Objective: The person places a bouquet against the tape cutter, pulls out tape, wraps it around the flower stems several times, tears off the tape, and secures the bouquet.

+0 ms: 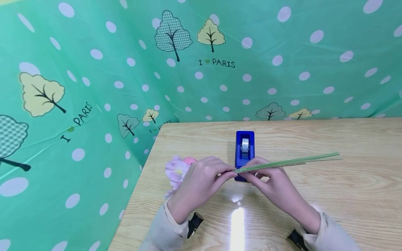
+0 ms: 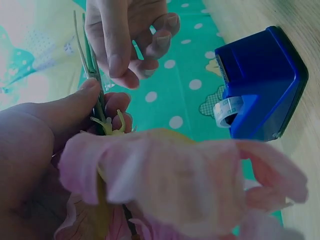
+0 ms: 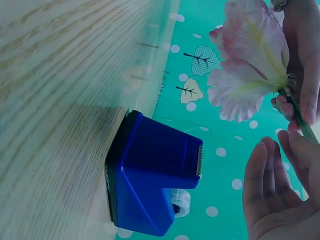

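Note:
My left hand [image 1: 202, 177] pinches the green stems [image 1: 289, 161] of artificial flowers [image 1: 176, 170] between thumb and fingers, just below the blooms. Pale pink, ruffled petals [image 3: 250, 60] fill the lower left wrist view, and the stems slant out to the right in the head view. Close beside the left fingertips is my right hand [image 1: 276, 181], thumb and index finger together at the stems. A small clear strip, apparently tape [image 2: 108, 86], shows between those fingertips and the stems; its extent is hard to see. The right hand's other fingers are loosely bent.
A blue tape dispenser [image 1: 245, 162] with a roll of clear tape [image 1: 245, 144] stands on the wooden table [image 1: 345, 195], just beyond the hands. Green polka-dotted cloth [image 1: 245, 90] with printed trees hangs behind the table and along its left side.

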### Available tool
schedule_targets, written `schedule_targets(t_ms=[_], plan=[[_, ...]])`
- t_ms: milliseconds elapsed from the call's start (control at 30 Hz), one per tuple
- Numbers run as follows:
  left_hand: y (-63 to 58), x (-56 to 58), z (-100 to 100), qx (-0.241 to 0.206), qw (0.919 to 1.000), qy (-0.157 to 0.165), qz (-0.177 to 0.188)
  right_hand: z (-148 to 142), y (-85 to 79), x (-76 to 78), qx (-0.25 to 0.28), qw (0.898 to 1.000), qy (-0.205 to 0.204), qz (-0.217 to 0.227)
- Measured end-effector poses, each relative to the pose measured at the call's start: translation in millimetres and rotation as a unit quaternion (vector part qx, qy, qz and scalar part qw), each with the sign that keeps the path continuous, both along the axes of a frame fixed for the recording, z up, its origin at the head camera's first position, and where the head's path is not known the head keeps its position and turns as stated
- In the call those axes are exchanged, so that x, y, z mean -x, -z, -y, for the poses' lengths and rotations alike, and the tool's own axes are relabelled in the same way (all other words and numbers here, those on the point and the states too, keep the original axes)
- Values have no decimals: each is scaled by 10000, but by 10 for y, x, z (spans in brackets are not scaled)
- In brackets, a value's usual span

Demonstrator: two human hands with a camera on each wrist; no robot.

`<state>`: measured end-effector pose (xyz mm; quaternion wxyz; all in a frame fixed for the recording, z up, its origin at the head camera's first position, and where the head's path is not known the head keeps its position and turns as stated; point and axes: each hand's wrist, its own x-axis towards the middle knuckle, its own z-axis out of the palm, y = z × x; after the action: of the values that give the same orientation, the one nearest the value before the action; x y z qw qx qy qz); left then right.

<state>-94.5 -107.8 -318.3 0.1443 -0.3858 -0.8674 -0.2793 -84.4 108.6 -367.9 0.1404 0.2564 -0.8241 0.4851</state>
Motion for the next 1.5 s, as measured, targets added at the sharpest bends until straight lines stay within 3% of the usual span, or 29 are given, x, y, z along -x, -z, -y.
schedule_targets(t_ms=[167,367,733,1067,1500], plan=[[-13,-20,-1,96,9994,-42,317,1,0,-6,-19,9999,56,-129],[-22,-38,-7,174,9986,-161,477,11,-10,-11,-87,9997,165,162],[67,3,-50,-124,9982,-541,-239,44,-16,-43,160,9977,49,649],[165,11,-111,-244,9897,-897,-1087,60,-43,-51,396,9938,72,1038],[224,-5,-139,-212,9813,-1029,-1615,71,-81,-91,577,9824,107,1774]])
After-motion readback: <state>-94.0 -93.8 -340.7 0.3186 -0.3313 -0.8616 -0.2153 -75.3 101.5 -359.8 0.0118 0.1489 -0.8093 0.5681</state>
